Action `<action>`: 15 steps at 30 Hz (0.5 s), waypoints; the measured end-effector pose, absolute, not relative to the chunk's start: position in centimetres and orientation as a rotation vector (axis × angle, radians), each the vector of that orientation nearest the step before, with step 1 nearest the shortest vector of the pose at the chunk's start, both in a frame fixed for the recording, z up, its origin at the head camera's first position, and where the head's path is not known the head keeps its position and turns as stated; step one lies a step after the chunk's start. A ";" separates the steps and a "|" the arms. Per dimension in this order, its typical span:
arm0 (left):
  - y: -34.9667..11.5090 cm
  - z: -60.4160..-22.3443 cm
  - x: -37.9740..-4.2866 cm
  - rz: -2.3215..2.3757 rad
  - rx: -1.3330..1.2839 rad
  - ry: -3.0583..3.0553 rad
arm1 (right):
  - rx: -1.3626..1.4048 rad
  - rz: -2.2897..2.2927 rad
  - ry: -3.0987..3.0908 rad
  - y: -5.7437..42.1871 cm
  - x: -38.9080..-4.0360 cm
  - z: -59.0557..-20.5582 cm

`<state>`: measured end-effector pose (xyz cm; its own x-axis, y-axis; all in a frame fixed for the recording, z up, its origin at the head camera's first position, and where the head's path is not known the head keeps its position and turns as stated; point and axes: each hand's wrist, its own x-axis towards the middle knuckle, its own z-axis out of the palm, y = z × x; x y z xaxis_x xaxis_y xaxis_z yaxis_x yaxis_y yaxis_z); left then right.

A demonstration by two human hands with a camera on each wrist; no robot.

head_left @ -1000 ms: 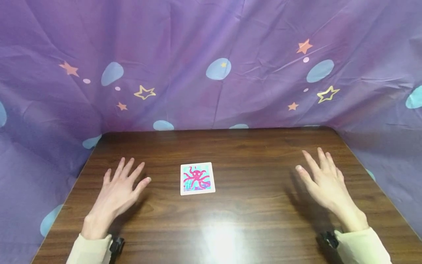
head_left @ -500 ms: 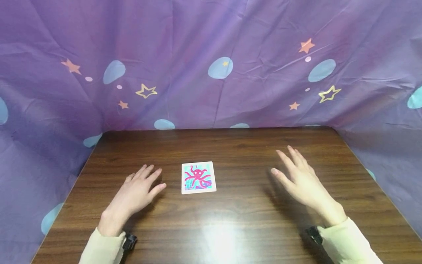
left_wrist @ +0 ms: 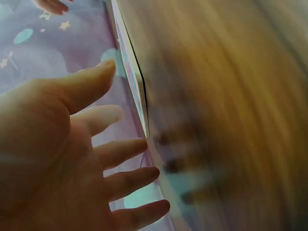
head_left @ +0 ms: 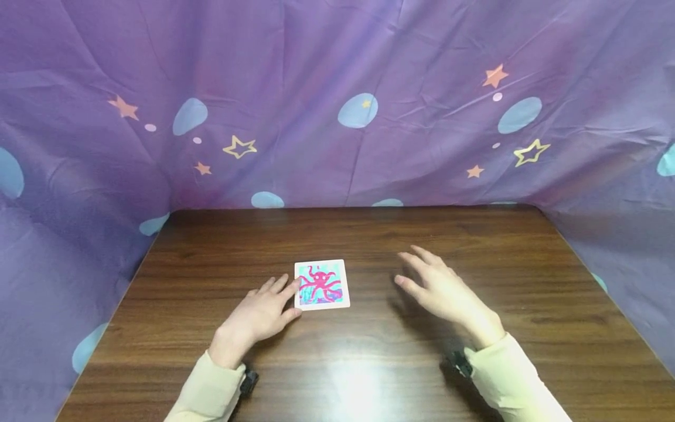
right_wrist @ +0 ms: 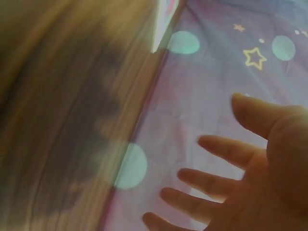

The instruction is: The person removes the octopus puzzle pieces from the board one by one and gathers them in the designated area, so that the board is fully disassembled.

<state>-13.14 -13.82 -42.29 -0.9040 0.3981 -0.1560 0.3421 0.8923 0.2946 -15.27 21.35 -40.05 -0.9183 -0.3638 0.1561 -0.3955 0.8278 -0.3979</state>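
Note:
A square white-bordered picture point(head_left: 320, 285) of a pink octopus on blue lies flat on the brown wooden table point(head_left: 422, 375). At its left edge is my left hand point(head_left: 258, 315), its index finger and thumb overlapping or beside the border in the head view; whether they touch it I cannot tell. In the left wrist view that hand point(left_wrist: 62, 149) has its fingers spread, with the picture's edge point(left_wrist: 137, 91) beyond them. My right hand point(head_left: 445, 291) hovers to the right of the picture, fingers extended, holding nothing. The right wrist view shows the picture's corner point(right_wrist: 162, 26) well beyond the fingers.
A purple cloth point(head_left: 295, 105) with stars and blue ovals hangs behind the table and along both sides. Light glares off the near middle of the tabletop. Each wrist wears a dark device, the left one point(head_left: 249, 382) and the right one point(head_left: 460, 363).
Both hands have moved inward toward the picture, the left rightward to its edge, the right leftward. The picture stays on the table; the whole head view has shifted slightly.

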 end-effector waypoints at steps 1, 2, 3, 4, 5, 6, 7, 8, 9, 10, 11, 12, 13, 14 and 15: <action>-13.6 -42.4 -13.1 0.387 0.565 2.837 | 0.620 0.665 -2.953 20.8 -15.4 -40.1; -13.3 -42.5 -13.1 0.382 0.565 2.825 | 0.633 0.668 -2.970 20.3 -15.6 -40.2; -13.1 -42.6 -13.1 0.379 0.570 2.813 | 0.646 0.669 -2.984 19.9 -15.8 -40.3; -13.0 -42.8 -13.1 0.377 0.571 2.800 | 0.660 0.672 -2.992 19.4 -15.9 -40.4; -12.8 -42.9 -13.1 0.370 0.573 2.790 | 0.673 0.680 -3.000 18.9 -16.1 -40.5; -12.7 -42.9 -13.0 0.361 0.571 2.783 | 0.687 0.683 -3.009 18.4 -16.2 -40.6; -12.7 -43.0 -13.0 0.352 0.567 2.779 | 0.702 0.695 -3.013 17.9 -16.3 -40.6; -12.6 -43.1 -13.0 0.345 0.563 2.775 | 0.715 0.706 -3.016 17.5 -16.5 -40.7; -12.6 -43.1 -13.0 0.343 0.560 2.774 | 0.726 0.718 -3.020 17.1 -16.7 -40.7; -12.6 -43.0 -12.9 0.342 0.552 2.771 | 0.737 0.732 -3.021 16.6 -16.8 -40.7; -12.6 -43.0 -12.9 0.340 0.545 2.769 | 0.749 0.746 -3.021 16.2 -17.0 -40.7; -12.6 -42.9 -13.0 0.338 0.537 2.767 | 0.760 0.756 -3.019 15.8 -17.3 -40.6; -12.6 -42.9 -13.0 0.338 0.537 2.763 | 0.777 0.766 -3.010 15.4 -17.5 -40.6; -12.6 -42.9 -13.0 0.337 0.537 2.754 | 0.788 0.774 -3.007 15.1 -17.8 -40.6; -12.5 -42.8 -13.1 0.335 0.536 2.744 | 0.805 0.777 -3.001 14.7 -18.1 -40.6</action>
<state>-13.09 -12.54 -42.82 -0.8768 0.3994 -0.2677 0.3234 0.9019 0.2865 -18.14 14.70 -40.63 -0.8718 -0.4856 0.0648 -0.4561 0.7560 -0.4695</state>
